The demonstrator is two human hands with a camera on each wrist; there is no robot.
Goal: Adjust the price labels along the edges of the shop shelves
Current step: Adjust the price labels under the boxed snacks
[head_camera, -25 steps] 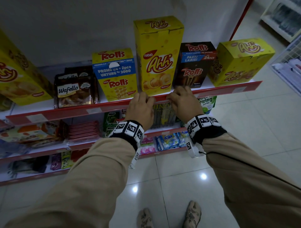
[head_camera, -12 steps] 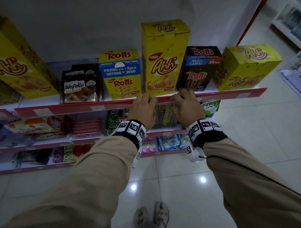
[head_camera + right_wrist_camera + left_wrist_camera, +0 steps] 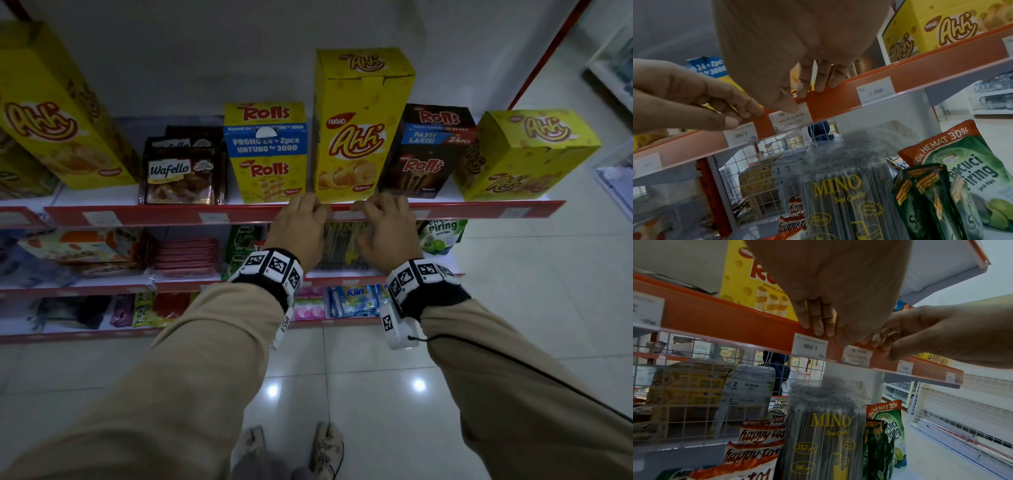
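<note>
A red price strip (image 3: 171,216) runs along the top shelf's front edge with white price labels in it. My left hand (image 3: 301,226) grips the strip below the tall yellow Ahh box (image 3: 359,130), fingers (image 3: 813,321) curled over its top edge, just above an upside-down "1.500" label (image 3: 809,346). My right hand (image 3: 387,226) grips the strip just to the right, fingers (image 3: 818,78) over the top edge. Its thumb rests on another label (image 3: 791,116). That label (image 3: 344,215) shows between the two hands.
Snack boxes stand close behind the strip: yellow Rolls (image 3: 267,154), dark Rolls (image 3: 428,150), a tilted Ahh box (image 3: 527,154), Wafello packs (image 3: 181,171). More labels (image 3: 102,217) sit further left. Below are a Mino straw pack (image 3: 828,426) and green pouches (image 3: 962,170). Tiled floor lies behind me.
Both hands stay on the same stretch of the strip below the tall Ahh box. The head view has shifted a little and my feet have stepped.
</note>
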